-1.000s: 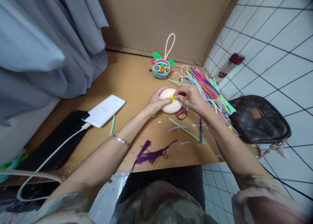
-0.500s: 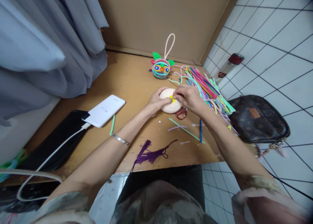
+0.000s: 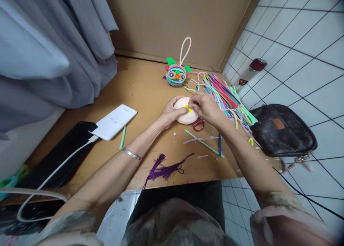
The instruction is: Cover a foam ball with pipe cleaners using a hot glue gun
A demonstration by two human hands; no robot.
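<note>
My left hand (image 3: 172, 109) is wrapped round the side of a round cream-white piece (image 3: 185, 119), its thumb lying across the front. Fine lines show on this piece, but I cannot tell just what it is. A small bright yellow piece (image 3: 189, 109) shows at its middle, by the left thumb tip. Against the right side of the round piece, my right hand (image 3: 205, 105) has its fingers pinched together at the yellow piece; what lies between the fingertips is hidden. Red-handled scissors (image 3: 198, 124) lie partly under the round piece.
Behind stands a colourful lion-head ornament (image 3: 176, 75) with a white loop. A heap of pipe cleaners (image 3: 225, 95) lies at right, beside a brown handbag (image 3: 285, 129) and a bottle (image 3: 248, 74). Purple tassels (image 3: 163, 170) lie in front; a white power bank (image 3: 114, 121) lies left.
The whole view has shifted slightly. Both hands keep their hold at the round piece, with the right fingers moved only a little at the yellow piece.
</note>
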